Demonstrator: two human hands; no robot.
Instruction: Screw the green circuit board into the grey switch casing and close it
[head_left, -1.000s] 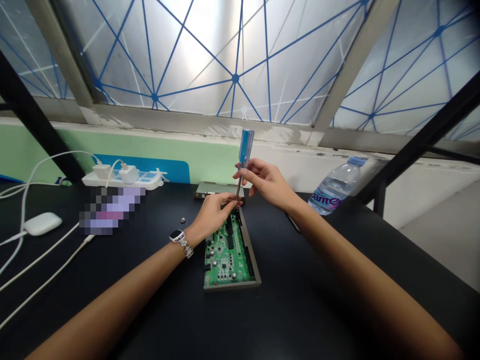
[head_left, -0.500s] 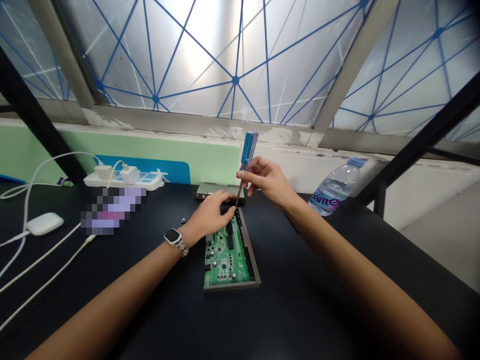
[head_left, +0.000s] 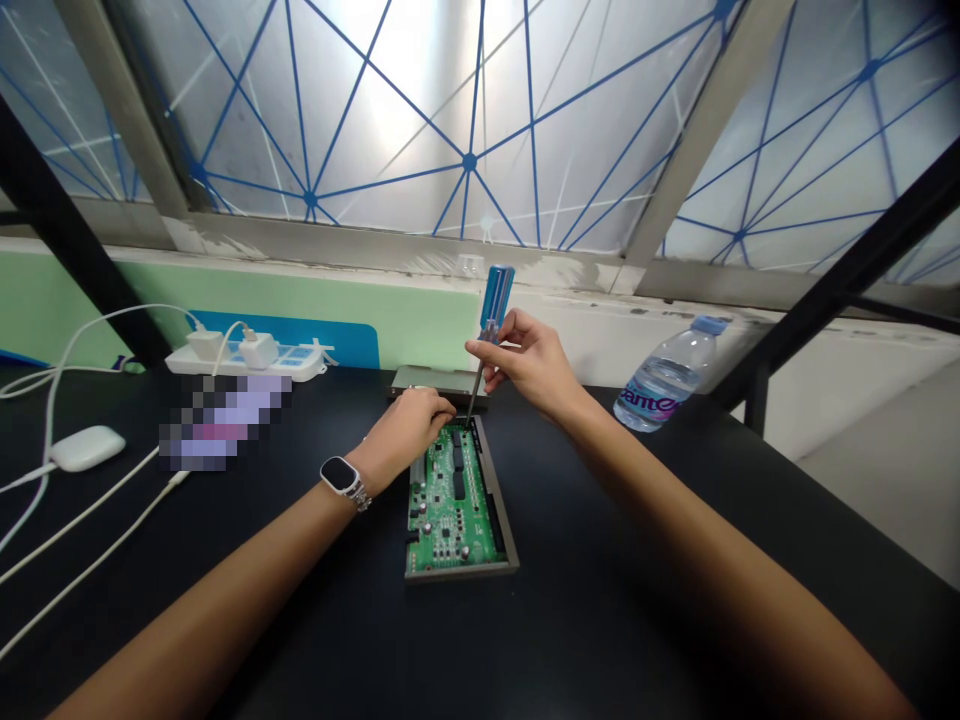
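Observation:
A green circuit board [head_left: 454, 500] lies in a grey open casing [head_left: 504, 510] on the black table. My right hand [head_left: 525, 362] is closed on a screwdriver [head_left: 487, 325] with a clear blue handle, held nearly upright, its tip down at the board's far right corner. My left hand [head_left: 405, 428], a watch on its wrist, rests with curled fingers on the far left end of the board and casing. A tiny screw [head_left: 365, 440] lies on the table just left of that hand.
A grey cover plate [head_left: 420, 380] lies behind the board. A water bottle [head_left: 664, 385] lies at the right. At the left are a white power strip [head_left: 247, 355] with chargers, white cables [head_left: 82, 520] and a white mouse-like device [head_left: 86, 447]. The table edge runs along the right.
My left hand has let go of the screwdriver shaft and moved left onto the board's far end. The screwdriver has dropped and tilted, its tip now on the board's corner.

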